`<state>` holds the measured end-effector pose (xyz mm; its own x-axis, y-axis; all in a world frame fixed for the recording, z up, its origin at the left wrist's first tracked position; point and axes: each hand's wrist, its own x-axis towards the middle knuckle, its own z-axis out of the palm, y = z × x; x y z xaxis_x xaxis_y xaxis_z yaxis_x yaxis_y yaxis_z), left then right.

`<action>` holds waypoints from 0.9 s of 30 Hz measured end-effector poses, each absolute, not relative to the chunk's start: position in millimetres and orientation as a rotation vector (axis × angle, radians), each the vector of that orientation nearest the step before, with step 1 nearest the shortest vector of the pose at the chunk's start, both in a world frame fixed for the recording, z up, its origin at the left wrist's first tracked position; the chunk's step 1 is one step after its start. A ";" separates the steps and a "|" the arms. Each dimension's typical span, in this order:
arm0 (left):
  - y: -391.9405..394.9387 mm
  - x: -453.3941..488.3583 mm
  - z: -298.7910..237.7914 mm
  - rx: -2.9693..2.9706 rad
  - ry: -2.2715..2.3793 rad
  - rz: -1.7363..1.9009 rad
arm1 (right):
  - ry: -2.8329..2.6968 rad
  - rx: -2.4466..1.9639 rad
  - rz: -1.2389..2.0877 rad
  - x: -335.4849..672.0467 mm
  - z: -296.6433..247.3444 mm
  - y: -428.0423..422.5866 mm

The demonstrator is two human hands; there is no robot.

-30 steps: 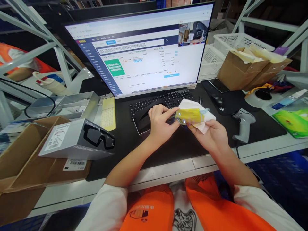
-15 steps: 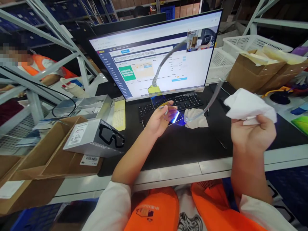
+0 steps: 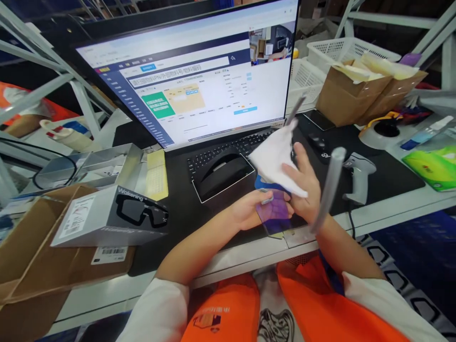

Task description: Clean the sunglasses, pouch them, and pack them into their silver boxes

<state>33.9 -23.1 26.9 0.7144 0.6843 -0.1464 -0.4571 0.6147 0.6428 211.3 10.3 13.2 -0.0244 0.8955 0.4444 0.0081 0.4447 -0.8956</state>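
Observation:
My left hand (image 3: 251,209) pinches the middle of a pair of glasses (image 3: 274,216) with purple-blue tinted lenses and clear grey temples. One lens hangs low over the desk's front edge; a temple sticks out toward me, blurred. My right hand (image 3: 308,190) grips a crumpled white tissue (image 3: 272,154) with its fingers, laid over the far lens and hiding most of it. Both hands are close together. Behind them, a black glasses case (image 3: 223,173) sits in a shallow box on the desk mat.
At left, a grey glasses box (image 3: 107,213) rests on an open cardboard carton (image 3: 39,256). A monitor (image 3: 199,71) and keyboard (image 3: 199,161) stand behind. A scanner (image 3: 359,175), mouse (image 3: 318,142), tape roll (image 3: 370,135) and green packet (image 3: 434,166) lie at right.
My right hand has moved left with the tissue, onto the glasses. The glasses have turned and dropped nearer to me. The camera view has shifted, and the black case now shows.

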 end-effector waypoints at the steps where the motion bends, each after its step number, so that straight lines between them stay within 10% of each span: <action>1: -24.4 35.3 27.3 0.612 0.406 0.669 | -1.566 -0.790 0.784 210.8 12.9 11.5; 17: -15.3 29.2 17.0 0.504 0.422 0.658 | -1.938 -0.759 0.218 233.0 5.0 45.8; 27: -13.5 21.4 20.9 0.611 0.301 0.632 | -1.159 -1.255 0.904 238.8 21.2 60.0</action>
<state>21.4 -13.5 20.9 0.7719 0.6307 -0.0802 -0.4593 0.6404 0.6156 238.8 60.0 21.2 0.2169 0.9647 0.1496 0.0896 0.1329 -0.9871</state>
